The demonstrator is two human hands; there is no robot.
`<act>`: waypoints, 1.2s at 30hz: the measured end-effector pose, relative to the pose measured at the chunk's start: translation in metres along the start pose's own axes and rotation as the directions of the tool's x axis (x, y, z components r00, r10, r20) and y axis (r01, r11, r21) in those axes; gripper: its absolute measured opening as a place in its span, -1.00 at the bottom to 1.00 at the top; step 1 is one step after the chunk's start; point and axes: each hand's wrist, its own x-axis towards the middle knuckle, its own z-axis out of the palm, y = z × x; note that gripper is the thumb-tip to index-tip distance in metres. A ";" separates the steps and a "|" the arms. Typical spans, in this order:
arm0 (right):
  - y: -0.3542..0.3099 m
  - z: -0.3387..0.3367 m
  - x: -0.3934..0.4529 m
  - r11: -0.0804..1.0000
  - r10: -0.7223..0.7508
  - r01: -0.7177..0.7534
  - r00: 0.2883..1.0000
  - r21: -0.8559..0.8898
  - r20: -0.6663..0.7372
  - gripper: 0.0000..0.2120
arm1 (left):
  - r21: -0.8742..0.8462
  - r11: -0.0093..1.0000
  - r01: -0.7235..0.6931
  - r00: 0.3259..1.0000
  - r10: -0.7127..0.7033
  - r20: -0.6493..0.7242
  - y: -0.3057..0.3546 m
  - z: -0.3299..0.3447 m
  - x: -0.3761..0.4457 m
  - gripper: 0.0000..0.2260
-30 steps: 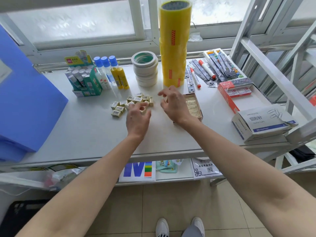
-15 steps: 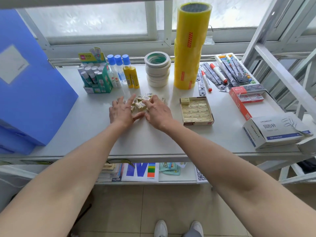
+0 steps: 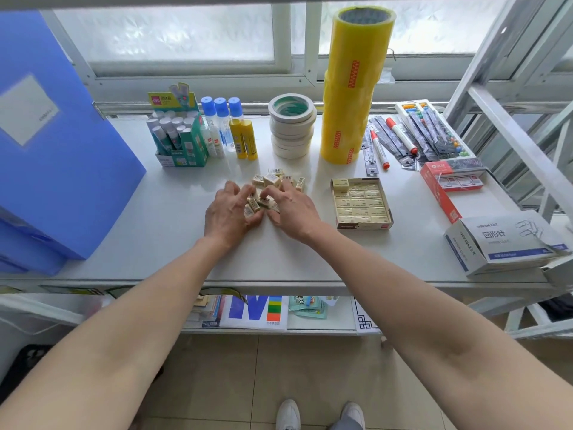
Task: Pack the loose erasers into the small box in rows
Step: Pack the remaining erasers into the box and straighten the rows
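Several small cream erasers (image 3: 273,180) lie in a loose pile at the middle of the white table (image 3: 167,231). My left hand (image 3: 228,214) and my right hand (image 3: 293,209) meet at the near side of the pile, fingers curled around a few erasers (image 3: 259,203) gathered between them. The small open box (image 3: 361,203) sits just right of my right hand. Rows of erasers fill most of the box, and one eraser lies on top at its far left corner.
Behind the pile stand glue bottles (image 3: 228,128), a glue-stick box (image 3: 178,135), stacked masking tape (image 3: 291,130) and a tall yellow tape stack (image 3: 353,85). Markers (image 3: 378,148) and boxes (image 3: 502,240) fill the right side. A big blue folder box (image 3: 52,144) is on the left.
My right hand has moved left from the box to the pile. Both hands have closed in together on a few erasers. The camera view has shifted, so the box now shows fully.
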 end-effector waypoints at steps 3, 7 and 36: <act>0.002 0.000 -0.004 1.000 -0.005 0.005 1.000 0.013 0.003 -0.69 | 0.154 0.987 -0.050 0.999 0.051 0.000 -0.006 0.000 -0.003 -0.53; 0.000 0.000 -0.002 1.000 0.028 -0.029 0.999 0.013 0.014 -0.62 | 0.189 0.982 0.003 0.998 -0.015 0.060 -0.005 -0.002 0.002 -0.43; -0.023 -0.010 -0.005 0.987 0.115 -0.103 0.989 -0.127 0.093 -0.72 | 0.244 0.967 0.078 0.986 -0.111 0.125 0.034 -0.011 -0.008 -0.69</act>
